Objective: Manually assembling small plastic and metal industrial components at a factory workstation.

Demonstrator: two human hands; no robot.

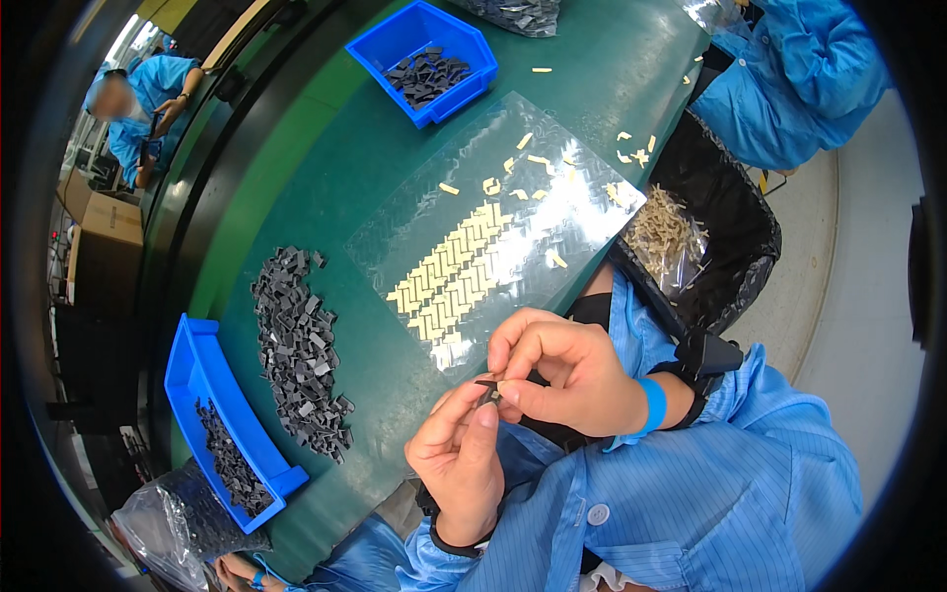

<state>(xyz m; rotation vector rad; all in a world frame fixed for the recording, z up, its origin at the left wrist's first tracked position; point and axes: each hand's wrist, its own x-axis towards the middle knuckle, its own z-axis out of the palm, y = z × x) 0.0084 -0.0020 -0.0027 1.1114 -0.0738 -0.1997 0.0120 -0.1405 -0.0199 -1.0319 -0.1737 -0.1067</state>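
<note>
A small black part is pinched between the thumb and fingers of my left hand, just off the table's near edge. My right hand is closed too, its thumb and index finger pressed together on the right end of that part. A pale speck shows at those fingertips, too small to name. Beyond my hands lies a clear plastic sheet with rows of small yellow strips in a zigzag pattern. Left of the sheet is a long pile of dark grey parts.
Blue bins of dark parts stand at the far side and lower left, beside a clear bag. A black-lined bin with beige scraps sits right of the green table. Co-workers' blue sleeves show at upper right.
</note>
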